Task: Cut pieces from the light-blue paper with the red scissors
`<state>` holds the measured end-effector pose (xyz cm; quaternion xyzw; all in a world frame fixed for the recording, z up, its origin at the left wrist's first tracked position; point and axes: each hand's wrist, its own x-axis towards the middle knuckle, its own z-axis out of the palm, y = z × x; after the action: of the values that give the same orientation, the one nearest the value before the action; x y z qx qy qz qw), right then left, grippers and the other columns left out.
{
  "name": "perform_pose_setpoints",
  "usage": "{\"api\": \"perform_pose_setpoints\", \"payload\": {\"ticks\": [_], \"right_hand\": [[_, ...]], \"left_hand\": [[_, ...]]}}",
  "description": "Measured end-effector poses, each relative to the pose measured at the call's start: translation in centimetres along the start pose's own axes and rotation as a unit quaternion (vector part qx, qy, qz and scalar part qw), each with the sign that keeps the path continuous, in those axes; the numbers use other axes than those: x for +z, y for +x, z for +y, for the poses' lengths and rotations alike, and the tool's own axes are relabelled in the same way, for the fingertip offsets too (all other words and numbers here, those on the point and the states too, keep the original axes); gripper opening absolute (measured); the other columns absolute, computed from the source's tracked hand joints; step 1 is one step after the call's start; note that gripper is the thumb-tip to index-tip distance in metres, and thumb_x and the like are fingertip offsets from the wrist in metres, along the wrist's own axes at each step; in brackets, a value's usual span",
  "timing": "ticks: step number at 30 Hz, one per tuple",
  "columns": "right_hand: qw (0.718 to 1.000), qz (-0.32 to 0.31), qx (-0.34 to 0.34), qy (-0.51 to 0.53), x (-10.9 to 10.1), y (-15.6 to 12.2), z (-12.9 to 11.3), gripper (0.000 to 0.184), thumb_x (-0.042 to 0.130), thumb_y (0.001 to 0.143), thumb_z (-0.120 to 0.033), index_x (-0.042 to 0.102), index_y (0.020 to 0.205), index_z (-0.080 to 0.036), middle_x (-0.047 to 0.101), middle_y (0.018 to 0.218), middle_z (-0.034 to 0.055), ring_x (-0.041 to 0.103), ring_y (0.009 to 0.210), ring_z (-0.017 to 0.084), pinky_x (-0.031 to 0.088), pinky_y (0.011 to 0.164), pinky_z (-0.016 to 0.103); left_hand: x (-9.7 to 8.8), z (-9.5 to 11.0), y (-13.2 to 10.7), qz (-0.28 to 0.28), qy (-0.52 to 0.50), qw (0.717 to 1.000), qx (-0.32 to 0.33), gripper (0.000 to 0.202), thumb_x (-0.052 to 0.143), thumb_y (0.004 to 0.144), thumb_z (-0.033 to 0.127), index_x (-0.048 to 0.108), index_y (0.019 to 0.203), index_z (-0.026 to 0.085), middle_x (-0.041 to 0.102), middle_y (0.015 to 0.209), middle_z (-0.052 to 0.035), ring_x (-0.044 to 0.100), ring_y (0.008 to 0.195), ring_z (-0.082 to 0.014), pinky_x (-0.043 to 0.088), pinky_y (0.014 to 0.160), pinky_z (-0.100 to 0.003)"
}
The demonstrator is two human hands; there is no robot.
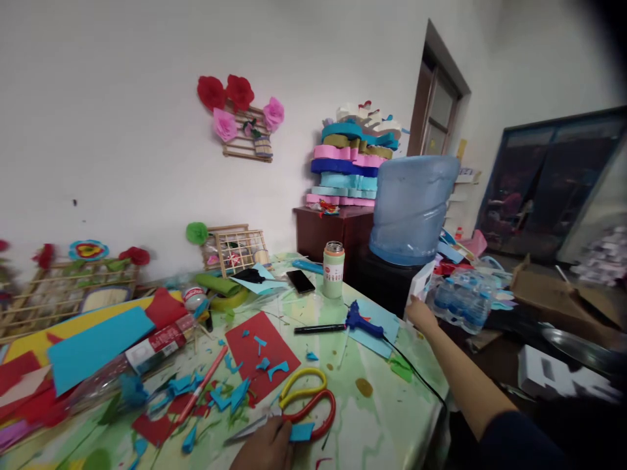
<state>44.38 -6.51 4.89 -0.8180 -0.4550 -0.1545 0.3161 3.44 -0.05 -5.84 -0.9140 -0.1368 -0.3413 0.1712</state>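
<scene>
My left hand (pixel 267 447) is at the table's near edge, fingers closed, with a small blue paper piece (pixel 302 431) sticking out beside the thumb. Just beyond it lie scissors (pixel 309 408) with one yellow and one red handle, their blades partly behind the hand. My right hand (pixel 421 314) reaches past the table's right side, its fingers closed on the lower end of a white, flat, box-like object (pixel 420 284); its exact kind is unclear. A blue glue gun (pixel 363 321) rests on a light-blue sheet (pixel 385 320), beside a black marker (pixel 319 329).
Red paper (pixel 274 372) and blue scraps litter the table (pixel 377 418). A green bottle (pixel 334 274) stands near a phone (pixel 300 281). Behind my right hand are a large water jug (pixel 414 209) and wrapped water bottles (pixel 460 303). The glue gun's cord (pixel 416 372) trails over the table edge.
</scene>
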Motion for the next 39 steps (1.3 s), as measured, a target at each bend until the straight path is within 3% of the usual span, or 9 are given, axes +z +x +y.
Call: {"api": "perform_pose_setpoints", "payload": {"ticks": [3,5,8,12,17,23,31,36,39], "right_hand": [[0.996,0.001,-0.074,0.041,1.2,-1.9,-4.6,0.035,0.028,0.092,-0.031,0.052,0.107,-0.011,0.059,0.089,0.0124,0.057,0.079,0.02,0.046,0.069,0.035],[0.982,-0.035,-0.166,0.085,1.8,-4.9,-8.8,0.032,0.035,0.089,-0.034,0.055,0.103,-0.015,0.06,0.089,0.0098,0.057,0.08,0.02,0.045,0.073,0.034],[0.872,-0.153,-0.442,0.145,1.9,-10.6,-14.9,0.033,0.051,0.08,-0.033,0.052,0.11,-0.019,0.058,0.102,0.0101,0.051,0.094,0.024,0.039,0.083,0.04],[0.776,-0.243,-0.56,0.156,2.4,-16.5,-18.6,0.021,0.049,0.081,-0.024,0.053,0.1,-0.017,0.059,0.091,0.0075,0.05,0.086,0.02,0.039,0.079,0.035],[0.776,-0.26,-0.545,0.181,5.2,-18.6,-17.5,0.012,0.042,0.082,-0.013,0.053,0.085,-0.017,0.055,0.075,0.0035,0.046,0.071,0.016,0.036,0.069,0.03],[0.768,-0.276,-0.534,0.222,5.6,-18.1,-17.0,0.014,0.043,0.081,-0.011,0.055,0.076,-0.017,0.056,0.077,0.0026,0.047,0.073,0.014,0.033,0.066,0.028],[0.79,-0.277,-0.512,0.196,4.1,-18.5,-16.8,0.014,0.044,0.084,-0.019,0.058,0.08,-0.017,0.056,0.077,0.0048,0.047,0.075,0.016,0.035,0.068,0.029],[0.818,-0.275,-0.47,0.185,3.0,-19.3,-16.4,0.019,0.039,0.084,-0.014,0.057,0.088,-0.017,0.056,0.08,0.0066,0.047,0.079,0.017,0.037,0.071,0.031],[0.802,-0.314,-0.462,0.211,2.1,-18.3,-17.5,0.023,0.043,0.077,-0.017,0.055,0.097,-0.017,0.055,0.086,0.0086,0.048,0.081,0.02,0.038,0.072,0.034]], "left_hand": [[-0.7,0.2,0.0,0.022,0.027,0.999,0.004,0.028,0.033,0.074,0.007,0.057,0.086,0.014,0.064,0.074,-0.0076,0.06,0.063,-0.0132,0.048,0.058,-0.019],[-1.8,0.8,-0.1,0.009,0.044,0.999,-0.02,0.028,0.034,0.076,0.009,0.057,0.09,0.014,0.064,0.076,-0.0077,0.06,0.063,-0.0141,0.048,0.058,-0.021],[-3.4,2.2,-0.1,-0.041,0.057,0.993,-0.097,0.023,0.039,0.076,0.012,0.057,0.089,0.017,0.062,0.078,-0.0058,0.057,0.061,-0.0153,0.045,0.055,-0.024],[-4.5,4.0,-0.1,-0.064,0.038,0.988,-0.139,0.013,0.046,0.072,0.01,0.052,0.063,0.018,0.053,0.059,-0.0009,0.049,0.052,-0.0147,0.04,0.048,-0.024],[-5.3,4.8,-0.8,-0.087,0.002,0.987,-0.134,0.016,0.043,0.076,0.012,0.054,0.066,0.016,0.055,0.064,-0.0025,0.051,0.059,-0.0163,0.044,0.054,-0.028],[-5.8,5.2,-2.9,-0.023,0.054,0.995,-0.083,0.027,0.034,0.085,0.018,0.06,0.089,0.013,0.066,0.087,-0.0064,0.059,0.08,-0.0177,0.046,0.071,-0.028],[-7.3,5.3,-2.5,-0.158,0.05,0.984,-0.066,0.036,0.037,0.085,0.038,0.061,0.096,0.013,0.065,0.098,-0.0072,0.059,0.087,-0.0189,0.043,0.074,-0.03],[-7.3,5.4,-2.8,-0.185,0.053,0.98,-0.056,0.041,0.043,0.082,0.044,0.06,0.101,0.012,0.064,0.102,-0.0094,0.056,0.092,-0.0196,0.04,0.079,-0.031],[-7.3,5.8,-3.0,-0.205,0.051,0.975,-0.071,0.044,0.042,0.082,0.045,0.059,0.104,0.011,0.063,0.105,-0.0105,0.055,0.095,-0.0204,0.039,0.082,-0.032]]}}
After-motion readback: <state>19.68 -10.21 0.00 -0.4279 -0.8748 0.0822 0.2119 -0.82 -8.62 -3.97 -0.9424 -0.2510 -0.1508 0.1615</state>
